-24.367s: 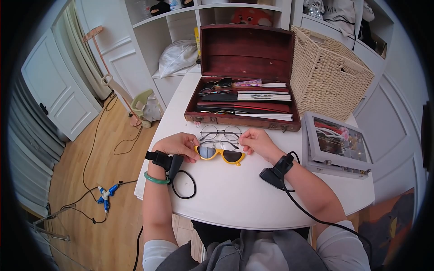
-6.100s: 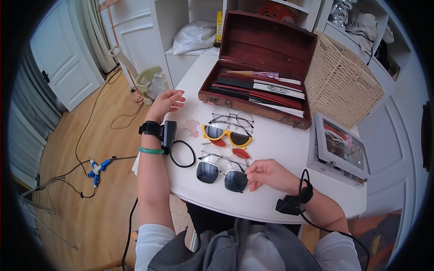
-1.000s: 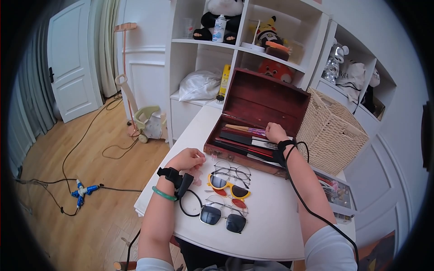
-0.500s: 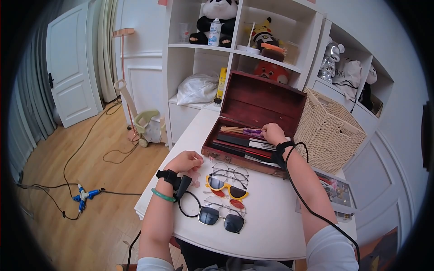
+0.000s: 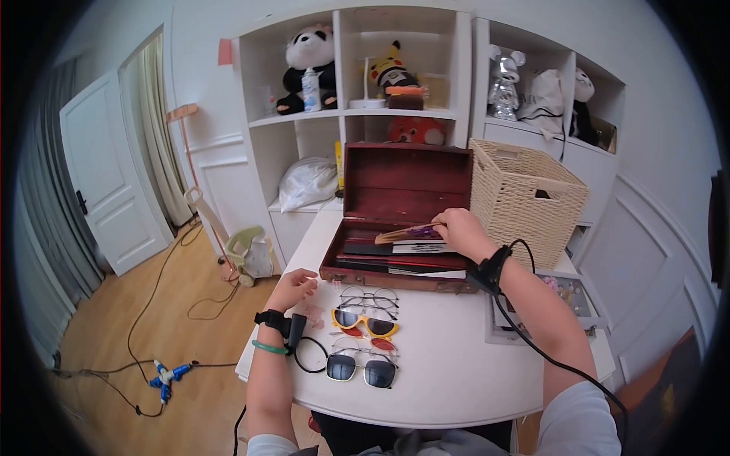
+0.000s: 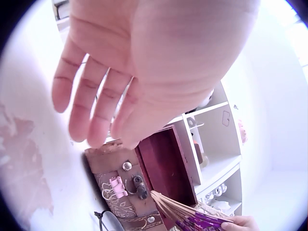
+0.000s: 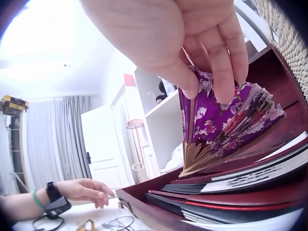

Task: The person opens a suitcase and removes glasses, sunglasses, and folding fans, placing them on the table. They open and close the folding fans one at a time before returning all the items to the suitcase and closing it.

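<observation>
My right hand (image 5: 461, 228) pinches a purple floral folding fan (image 7: 221, 115) by its cloth end, over the open dark-red wooden chest (image 5: 408, 182). The fan is partly spread, its bare wooden ribs pointing left and down. Below it in the chest lie several folded fans (image 7: 240, 180) with black, red and white parts. My left hand (image 5: 295, 289) stays near the chest's front left corner, fingers loosely extended and holding nothing. In front of the chest lie round glasses (image 5: 369, 300), yellow half-frame sunglasses (image 5: 380, 327), red-lensed glasses (image 5: 383, 344) and square dark sunglasses (image 5: 341, 367).
A woven basket (image 5: 525, 205) stands right of the chest. On the white table's (image 5: 449, 372) right side is a clear-lidded case (image 5: 566, 292), partly behind my right forearm. Black cables run from both wrists. Shelves (image 5: 414, 76) with plush toys stand behind.
Since the earliest frame, glasses from the chest have joined the row on the table. In the last second, my right hand has raised the purple fan from among the others and its folds have spread.
</observation>
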A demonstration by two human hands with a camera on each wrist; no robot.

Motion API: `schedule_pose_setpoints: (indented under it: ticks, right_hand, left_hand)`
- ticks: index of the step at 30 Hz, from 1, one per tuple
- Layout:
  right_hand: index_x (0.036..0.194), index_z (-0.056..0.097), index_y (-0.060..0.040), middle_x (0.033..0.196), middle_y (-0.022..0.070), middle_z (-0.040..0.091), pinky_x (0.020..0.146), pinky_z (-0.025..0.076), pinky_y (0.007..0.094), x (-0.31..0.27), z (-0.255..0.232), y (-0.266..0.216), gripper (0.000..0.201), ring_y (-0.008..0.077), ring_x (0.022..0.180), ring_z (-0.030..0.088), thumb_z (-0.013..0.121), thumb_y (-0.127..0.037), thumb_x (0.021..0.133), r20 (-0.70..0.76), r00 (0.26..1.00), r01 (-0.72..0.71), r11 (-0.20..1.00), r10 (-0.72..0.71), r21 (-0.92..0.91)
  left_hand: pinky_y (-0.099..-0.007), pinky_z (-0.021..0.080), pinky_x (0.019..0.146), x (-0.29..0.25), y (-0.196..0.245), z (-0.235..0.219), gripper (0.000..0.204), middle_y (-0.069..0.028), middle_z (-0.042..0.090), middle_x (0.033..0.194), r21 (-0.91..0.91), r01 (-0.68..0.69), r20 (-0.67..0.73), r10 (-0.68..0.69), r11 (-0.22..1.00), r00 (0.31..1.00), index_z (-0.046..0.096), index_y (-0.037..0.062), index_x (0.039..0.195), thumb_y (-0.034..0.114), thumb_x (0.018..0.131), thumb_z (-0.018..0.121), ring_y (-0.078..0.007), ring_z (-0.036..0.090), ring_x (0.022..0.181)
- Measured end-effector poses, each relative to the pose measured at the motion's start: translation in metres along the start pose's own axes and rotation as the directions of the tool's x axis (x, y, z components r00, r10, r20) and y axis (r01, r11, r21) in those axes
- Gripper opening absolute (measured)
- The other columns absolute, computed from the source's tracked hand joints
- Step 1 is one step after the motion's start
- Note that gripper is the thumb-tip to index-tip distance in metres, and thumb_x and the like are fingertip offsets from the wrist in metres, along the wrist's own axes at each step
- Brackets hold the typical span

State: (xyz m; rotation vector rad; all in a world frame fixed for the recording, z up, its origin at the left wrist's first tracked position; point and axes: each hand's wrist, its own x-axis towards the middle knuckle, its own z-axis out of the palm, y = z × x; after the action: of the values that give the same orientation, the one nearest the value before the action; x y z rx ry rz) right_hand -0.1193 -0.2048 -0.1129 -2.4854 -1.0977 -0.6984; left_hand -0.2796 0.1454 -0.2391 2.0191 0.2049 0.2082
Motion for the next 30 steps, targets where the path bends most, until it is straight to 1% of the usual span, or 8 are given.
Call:
schedule_pose_setpoints:
  ticks: [3, 8, 11, 16, 19, 22, 25, 30]
  right_hand:
    - [0.087, 0.070, -0.0069, 0.081, 0.0128, 0.066, 0.072, 0.049, 0.0418, -0.029, -0.030, 0.004, 0.017, 0.0312, 0.079, 0.062, 0.058, -0.017, 0.079, -0.028, 1.000, 0.015, 0.999, -0.014, 0.040]
    - [0.088, 0.069, -0.0057, 0.082, 0.0129, 0.065, 0.072, 0.049, 0.0402, -0.070, -0.070, -0.007, 0.018, 0.0318, 0.078, 0.061, 0.059, -0.016, 0.078, 0.008, 0.996, 0.091, 0.981, -0.094, 0.169]
    - [0.089, 0.068, -0.0045, 0.080, 0.0135, 0.065, 0.071, 0.049, 0.0384, -0.087, -0.078, -0.022, 0.019, 0.0310, 0.077, 0.061, 0.059, -0.016, 0.077, 0.025, 0.992, 0.109, 0.954, -0.120, 0.279]
    - [0.089, 0.067, -0.0036, 0.077, 0.0129, 0.065, 0.065, 0.049, 0.0339, -0.113, -0.081, -0.041, 0.018, 0.0258, 0.069, 0.062, 0.060, -0.014, 0.076, 0.044, 0.981, 0.130, 0.816, -0.187, 0.564]
    - [0.091, 0.066, -0.0011, 0.073, 0.0103, 0.064, 0.058, 0.047, 0.0273, -0.125, -0.087, -0.038, 0.015, 0.0153, 0.060, 0.060, 0.062, -0.010, 0.079, 0.077, 0.974, 0.088, 0.670, -0.214, 0.738]
    - [0.090, 0.066, -0.0004, 0.072, 0.0098, 0.064, 0.057, 0.047, 0.0261, -0.128, -0.094, -0.031, 0.016, 0.0134, 0.059, 0.060, 0.062, -0.011, 0.079, 0.081, 0.976, 0.068, 0.636, -0.202, 0.768]
    - [0.094, 0.065, -0.0002, 0.073, 0.0081, 0.065, 0.057, 0.046, 0.0248, -0.128, -0.093, -0.021, 0.018, 0.0115, 0.059, 0.059, 0.062, -0.010, 0.080, 0.076, 0.975, 0.075, 0.627, -0.211, 0.776]
    - [0.106, 0.056, 0.0017, 0.097, 0.0116, 0.055, 0.059, 0.046, 0.0258, -0.127, -0.095, -0.013, 0.030, 0.0146, 0.068, 0.061, 0.064, -0.008, 0.079, -0.289, 0.938, 0.141, 0.551, 0.192, 0.822]
  left_hand:
    - [-0.0255, 0.047, 0.065, -0.003, 0.009, -0.001, 0.028, -0.0035, 0.064, 0.085, -0.078, -0.159, -0.221, 0.138, 0.984, 0.965, 0.058, 0.0062, 0.111, 0.016, 0.085, 0.059, -0.0116, 0.060, 0.077]
    - [-0.0264, 0.047, 0.076, -0.045, 0.089, 0.019, 0.043, -0.0078, 0.060, 0.109, 0.074, -0.394, -0.250, 0.400, 0.916, 0.882, 0.049, 0.0089, 0.124, 0.014, 0.084, 0.063, -0.0139, 0.056, 0.096]
    - [-0.0349, 0.037, 0.093, -0.088, 0.153, 0.052, 0.059, -0.0078, 0.050, 0.126, 0.242, -0.471, -0.071, 0.500, 0.848, 0.863, 0.042, 0.0103, 0.132, 0.015, 0.079, 0.069, -0.0171, 0.045, 0.118]
    - [-0.0335, 0.030, 0.103, -0.116, 0.187, 0.091, 0.065, -0.0122, 0.046, 0.129, 0.287, -0.597, 0.236, 0.549, 0.749, 0.802, 0.040, 0.0035, 0.132, 0.014, 0.076, 0.073, -0.0223, 0.042, 0.122]
    - [-0.0306, 0.045, 0.085, -0.127, 0.189, 0.109, 0.041, -0.0127, 0.061, 0.100, 0.297, -0.559, 0.280, 0.489, 0.775, 0.826, 0.053, -0.0006, 0.118, 0.012, 0.081, 0.067, -0.0204, 0.058, 0.095]
    - [-0.0249, 0.040, 0.057, -0.128, 0.188, 0.124, 0.016, -0.0057, 0.055, 0.067, 0.269, -0.451, 0.286, 0.377, 0.851, 0.881, 0.059, -0.0018, 0.097, 0.011, 0.088, 0.058, -0.0094, 0.048, 0.064]
    - [-0.0262, 0.043, 0.059, -0.123, 0.194, 0.133, 0.015, -0.0067, 0.054, 0.071, 0.331, -0.399, 0.280, 0.315, 0.855, 0.907, 0.056, -0.0014, 0.095, 0.012, 0.089, 0.056, -0.0125, 0.049, 0.063]
    - [-0.0237, 0.040, 0.059, -0.109, 0.189, 0.151, 0.012, -0.0009, 0.051, 0.069, 0.127, -0.360, 0.067, 0.355, 0.924, 0.933, 0.055, 0.0005, 0.091, 0.012, 0.091, 0.054, -0.0071, 0.043, 0.065]
